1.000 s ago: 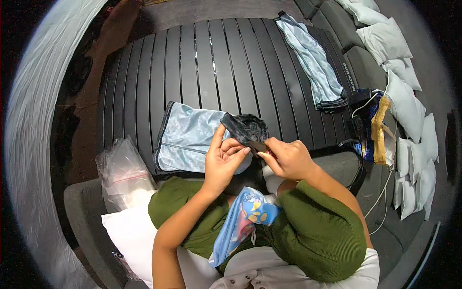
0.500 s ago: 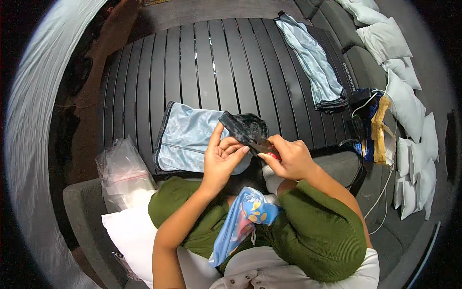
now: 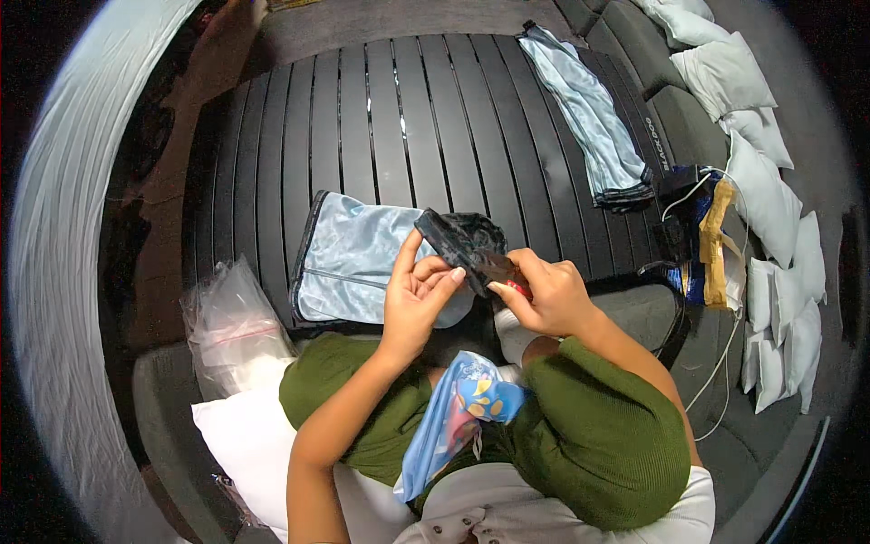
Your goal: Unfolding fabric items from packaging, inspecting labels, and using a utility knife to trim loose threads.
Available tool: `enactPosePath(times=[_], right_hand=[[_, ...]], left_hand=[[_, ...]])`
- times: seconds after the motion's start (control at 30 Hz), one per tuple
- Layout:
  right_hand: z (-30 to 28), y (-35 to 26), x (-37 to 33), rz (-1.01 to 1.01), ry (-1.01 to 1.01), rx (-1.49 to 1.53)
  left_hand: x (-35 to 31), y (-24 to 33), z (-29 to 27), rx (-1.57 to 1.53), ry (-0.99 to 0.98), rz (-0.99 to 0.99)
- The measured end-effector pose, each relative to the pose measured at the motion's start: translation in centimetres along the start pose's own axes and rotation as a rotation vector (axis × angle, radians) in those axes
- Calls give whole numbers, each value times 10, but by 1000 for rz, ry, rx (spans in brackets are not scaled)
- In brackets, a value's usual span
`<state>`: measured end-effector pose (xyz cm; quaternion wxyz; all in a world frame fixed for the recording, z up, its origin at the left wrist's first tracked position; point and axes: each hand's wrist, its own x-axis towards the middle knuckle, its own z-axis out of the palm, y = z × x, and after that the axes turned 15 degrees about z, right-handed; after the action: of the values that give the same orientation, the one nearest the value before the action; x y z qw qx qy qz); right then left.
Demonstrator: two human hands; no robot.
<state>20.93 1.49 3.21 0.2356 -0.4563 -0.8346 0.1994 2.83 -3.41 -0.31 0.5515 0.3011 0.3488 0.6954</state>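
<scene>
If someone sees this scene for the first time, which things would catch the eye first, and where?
Probably the centre first: a dark cloth in the grip of the left hand and the right hand, beside a shiny light-blue cloth on the near part of a black table. Next, perhaps, another light-blue cloth at the table's far right, and the white pillows along the picture's right side.
</scene>
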Motion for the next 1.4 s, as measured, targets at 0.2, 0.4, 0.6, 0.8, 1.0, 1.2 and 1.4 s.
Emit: enactPosePath(times=[0.2,0.4,0.6,0.8,1.0,1.2,1.4], right_hand=[[1,-3,2,0,-7,-6],[0,-3,1,-9,-43,-68],[-1,-3,2,-3,-44,-74],[-3,-4,2,13,-53,-75],[-2,-3,2,4,-44,-75],[-1,-3,1,15,-55,-67],[-1,-5,2,7,-54,-41]], left_hand=[[-3,-2,-1,59,-75,56],[-6,-7,0,131,-146,125],[-7,-7,0,145,-144,114],[-6,-7,-1,162,-143,138],[-8,-6,3,192,-166,142],[-9,-6,3,201,-159,118],[-11,-9,-1,294,-198,141]])
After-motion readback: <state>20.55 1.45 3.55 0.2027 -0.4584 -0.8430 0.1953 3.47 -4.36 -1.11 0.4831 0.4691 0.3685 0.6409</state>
